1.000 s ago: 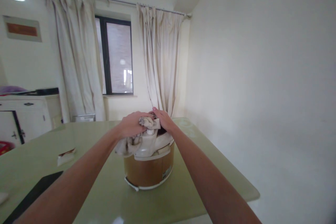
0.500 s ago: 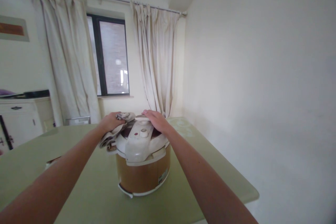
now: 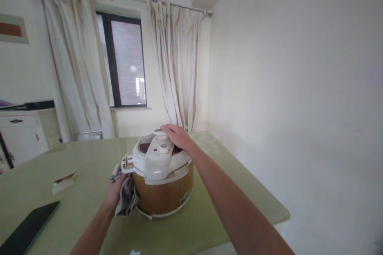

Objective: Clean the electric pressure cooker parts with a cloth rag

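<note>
A round cooker [image 3: 163, 191] with a tan body and a white lid [image 3: 149, 157] stands on a pale green table [image 3: 209, 207]. My right hand [image 3: 176, 135] lies flat on the far right of the lid, fingers stretched out. My left hand [image 3: 113, 193] is down at the cooker's left side, closed around a crumpled grey-white cloth [image 3: 127, 195] that presses against the tan wall.
A flat black item [image 3: 26, 231] lies at the table's near left edge, and a small white packet [image 3: 63, 182] sits beyond it. A white cabinet [image 3: 24, 135] stands at the left wall. Curtains [image 3: 176, 67] and a window [image 3: 122, 63] are behind the table.
My left hand has carried the cloth from the lid's top down to the cooker's left side. The right hand stays on the lid. The camera has shifted slightly right.
</note>
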`<state>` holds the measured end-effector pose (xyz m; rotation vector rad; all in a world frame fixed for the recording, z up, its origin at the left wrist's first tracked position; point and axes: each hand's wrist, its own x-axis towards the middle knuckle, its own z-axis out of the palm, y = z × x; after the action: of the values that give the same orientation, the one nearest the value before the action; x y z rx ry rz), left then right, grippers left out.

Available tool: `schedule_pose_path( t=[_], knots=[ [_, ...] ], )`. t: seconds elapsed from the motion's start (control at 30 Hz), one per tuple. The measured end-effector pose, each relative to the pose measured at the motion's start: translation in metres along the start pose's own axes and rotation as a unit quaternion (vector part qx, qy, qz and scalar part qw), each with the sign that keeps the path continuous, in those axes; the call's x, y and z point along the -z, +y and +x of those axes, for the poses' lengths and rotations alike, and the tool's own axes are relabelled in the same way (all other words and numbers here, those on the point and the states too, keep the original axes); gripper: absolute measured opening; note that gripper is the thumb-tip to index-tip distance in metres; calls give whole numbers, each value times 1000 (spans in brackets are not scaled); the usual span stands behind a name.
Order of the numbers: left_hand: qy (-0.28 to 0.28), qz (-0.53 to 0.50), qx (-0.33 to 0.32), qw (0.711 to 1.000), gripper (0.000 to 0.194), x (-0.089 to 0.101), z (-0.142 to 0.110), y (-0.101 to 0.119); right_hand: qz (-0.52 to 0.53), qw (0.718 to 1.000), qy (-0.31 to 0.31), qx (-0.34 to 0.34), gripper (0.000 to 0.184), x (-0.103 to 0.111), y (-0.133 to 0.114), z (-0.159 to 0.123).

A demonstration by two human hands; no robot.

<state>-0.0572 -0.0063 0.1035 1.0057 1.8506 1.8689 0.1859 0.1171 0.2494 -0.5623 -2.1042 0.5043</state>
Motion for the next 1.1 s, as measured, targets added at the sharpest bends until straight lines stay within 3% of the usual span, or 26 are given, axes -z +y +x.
schedule_pose_path(
  t=[0.1,0.23,0.33,0.43,0.53,0.63,0.77,0.87,1.0,1.1],
  knots=[
    [21,-48,37,998,52,3,-27,4,-5,1000,-1,-3,45,0,0,1],
    [56,-37,-17,998,59,5,-67,18,-20,1000,0,-13,45,0,-3,1],
    [61,-6,-60,996,57,1,-94,16,-22,1000,0,-9,44,1,-5,0],
    [83,33,-173,981,40,-13,-117,4,-21,1000,-3,-9,43,3,-6,-1],
    [122,63,-336,932,26,-31,-136,-10,-17,1000,-6,-10,42,3,-6,0],
    [168,119,-405,891,26,-43,-148,-24,-17,1000,-8,-12,41,3,-5,0],
    [116,184,-514,830,31,-60,-163,-28,-15,1000,-11,-11,41,3,-5,-1],
    [47,235,-611,754,39,-88,-173,-7,-5,1000,-10,-16,41,3,-5,-1],
    [-3,296,-659,692,27,-130,-174,38,6,1000,-12,-13,40,5,-5,-2],
    [-82,297,-743,594,15,-135,-163,55,4,1000,-16,-6,41,6,-6,-2]
  ],
)
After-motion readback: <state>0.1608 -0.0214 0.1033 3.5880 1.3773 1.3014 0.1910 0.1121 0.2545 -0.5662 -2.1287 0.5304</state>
